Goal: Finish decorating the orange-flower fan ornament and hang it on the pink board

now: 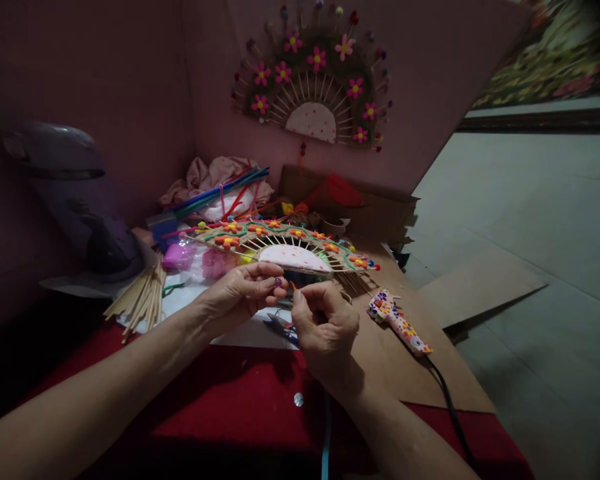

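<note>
Over the table, my left hand pinches a small purple bead between thumb and fingertips. Close beside it, my right hand has thumb and forefinger closed on the end of an orange string. The string's tip points toward the bead; whether they touch I cannot tell. Just behind both hands stands a half-round fan-shaped decoration, with orange flowers, thin sticks and coloured beads round its edge. Below the fingers lie pliers or scissors, partly hidden by my right hand.
A flower-patterned glue gun with a black cord lies on cardboard at the right. Wooden sticks are heaped at the left. Behind are pipe cleaners and bagged pink material. A similar fan hangs on the wall.
</note>
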Tool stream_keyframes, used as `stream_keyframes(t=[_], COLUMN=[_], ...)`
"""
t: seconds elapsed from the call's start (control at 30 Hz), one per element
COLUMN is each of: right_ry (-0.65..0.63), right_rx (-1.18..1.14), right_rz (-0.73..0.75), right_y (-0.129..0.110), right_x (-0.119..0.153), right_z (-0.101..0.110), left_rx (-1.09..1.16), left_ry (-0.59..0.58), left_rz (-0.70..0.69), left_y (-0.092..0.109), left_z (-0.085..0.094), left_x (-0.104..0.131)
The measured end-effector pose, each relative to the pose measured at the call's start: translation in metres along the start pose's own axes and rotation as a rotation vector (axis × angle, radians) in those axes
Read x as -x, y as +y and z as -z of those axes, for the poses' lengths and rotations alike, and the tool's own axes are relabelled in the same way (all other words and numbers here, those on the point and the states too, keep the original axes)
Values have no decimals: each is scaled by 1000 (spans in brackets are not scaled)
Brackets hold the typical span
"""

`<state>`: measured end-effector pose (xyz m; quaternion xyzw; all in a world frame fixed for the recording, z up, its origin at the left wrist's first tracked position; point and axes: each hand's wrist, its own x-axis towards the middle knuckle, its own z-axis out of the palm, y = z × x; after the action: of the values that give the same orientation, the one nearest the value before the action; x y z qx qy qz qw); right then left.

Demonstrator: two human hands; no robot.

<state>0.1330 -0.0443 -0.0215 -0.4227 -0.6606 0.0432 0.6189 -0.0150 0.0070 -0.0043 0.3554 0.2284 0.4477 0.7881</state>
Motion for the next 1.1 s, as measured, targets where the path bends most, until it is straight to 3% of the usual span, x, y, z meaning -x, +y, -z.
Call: stream_keyframes(t=[0.6, 1.1], right_ry=[-86, -83], right_rx=[-17, 25], right_rz=[33, 35], right_y=[-1, -3], right_x=[3, 1], right_z=[-2, -3], left_rx=[-17, 23], left_ry=[3, 56], left_rz=[34, 74], left_y=[-3, 0], left_z=[3, -1], left_x=[-1, 2])
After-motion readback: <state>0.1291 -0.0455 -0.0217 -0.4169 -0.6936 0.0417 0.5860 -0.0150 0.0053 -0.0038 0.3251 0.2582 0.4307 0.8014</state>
